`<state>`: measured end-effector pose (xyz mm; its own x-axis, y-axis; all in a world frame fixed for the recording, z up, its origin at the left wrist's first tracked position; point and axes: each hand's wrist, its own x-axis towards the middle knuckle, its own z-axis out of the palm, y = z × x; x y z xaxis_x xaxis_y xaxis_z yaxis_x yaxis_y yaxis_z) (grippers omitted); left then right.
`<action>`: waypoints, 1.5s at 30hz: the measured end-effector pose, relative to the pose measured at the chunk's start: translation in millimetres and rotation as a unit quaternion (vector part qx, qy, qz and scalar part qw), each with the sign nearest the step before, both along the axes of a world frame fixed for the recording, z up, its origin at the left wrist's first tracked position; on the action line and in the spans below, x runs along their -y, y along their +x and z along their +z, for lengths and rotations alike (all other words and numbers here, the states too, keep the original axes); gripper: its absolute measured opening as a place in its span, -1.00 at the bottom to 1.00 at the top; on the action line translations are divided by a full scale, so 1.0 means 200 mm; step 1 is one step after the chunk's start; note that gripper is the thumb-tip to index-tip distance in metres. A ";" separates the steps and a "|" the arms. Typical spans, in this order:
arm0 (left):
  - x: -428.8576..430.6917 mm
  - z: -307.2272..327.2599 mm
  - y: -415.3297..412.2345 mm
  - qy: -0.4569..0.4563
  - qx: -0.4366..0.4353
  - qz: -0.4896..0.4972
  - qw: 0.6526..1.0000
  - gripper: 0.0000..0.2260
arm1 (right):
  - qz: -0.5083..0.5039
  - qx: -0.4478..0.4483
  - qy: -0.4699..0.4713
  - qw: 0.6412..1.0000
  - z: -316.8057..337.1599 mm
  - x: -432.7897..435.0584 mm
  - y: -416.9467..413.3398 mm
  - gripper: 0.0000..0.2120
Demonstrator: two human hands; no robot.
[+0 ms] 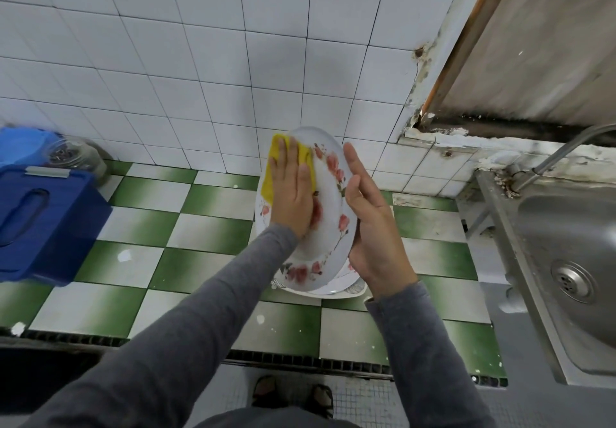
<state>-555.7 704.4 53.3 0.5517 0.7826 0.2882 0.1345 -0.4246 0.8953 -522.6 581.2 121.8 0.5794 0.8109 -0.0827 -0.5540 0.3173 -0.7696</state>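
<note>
A green-and-white tiled floor (206, 224) spreads below, with a steel sink (566, 227) at the right and a blue lidded box (43, 214) at the left. Above the floor, an oval plate (328, 207) with pink flowers is held tilted on edge between both hands. The right hand (373, 227) grips its right rim, thumb hooked over the front and fingers reaching up along the edge. The left hand (291, 191), fingers straight and together, presses flat against the plate's face. Under its fingers lies a yellow sponge (278, 151), touching the plate's upper left rim. More plates (343, 286) sit stacked just beneath.
</note>
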 end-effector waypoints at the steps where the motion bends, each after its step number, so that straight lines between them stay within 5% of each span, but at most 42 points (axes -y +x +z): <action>1: 0.05 -0.01 0.00 0.027 0.016 -0.020 0.999 -0.52 | -0.004 0.005 -0.008 1.000 0.00 -0.01 0.00 -0.67; 8: 0.04 -0.05 -0.01 0.130 0.015 -0.084 0.988 -0.47 | -0.006 -0.001 -0.014 1.000 -0.03 -0.01 0.03 -0.66; 12: -0.04 -0.04 -0.01 0.056 -0.015 -0.014 0.998 -0.50 | 0.000 -0.026 0.005 1.000 -0.04 0.00 0.03 -0.66; 19: 0.06 -0.06 0.02 0.187 -0.015 -0.129 0.974 -0.52 | -0.046 -0.017 -0.040 0.998 -0.06 -0.03 0.09 -0.62; 25: -0.17 -0.09 -0.04 0.138 -0.054 -0.036 0.988 -0.49 | -0.074 -0.042 0.053 0.995 0.02 0.00 0.14 -0.62; 31: -0.04 -0.05 -0.07 0.144 -0.113 -0.187 0.965 -0.45 | -0.139 -0.058 0.093 0.984 0.02 -0.04 0.21 -0.60; 35: 0.02 0.01 -0.10 0.170 -0.159 -0.257 0.938 -0.24 | -0.142 -0.057 0.062 0.986 -0.02 -0.10 0.28 -0.56; 40: -0.01 0.02 -0.13 0.253 -0.076 -0.264 0.927 -0.28 | -0.130 -0.104 0.006 0.986 -0.03 -0.16 0.39 -0.52; 45: -0.02 0.03 -0.14 0.223 -0.039 -0.215 0.950 -0.28 | -0.102 0.002 -0.093 0.990 -0.06 -0.15 0.43 -0.54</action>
<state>-584.5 708.3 60.3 0.8258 0.2902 0.4836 -0.0786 -0.7898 0.6083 -437.3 610.2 110.3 0.7298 0.6484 -0.2167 -0.4901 0.2751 -0.8271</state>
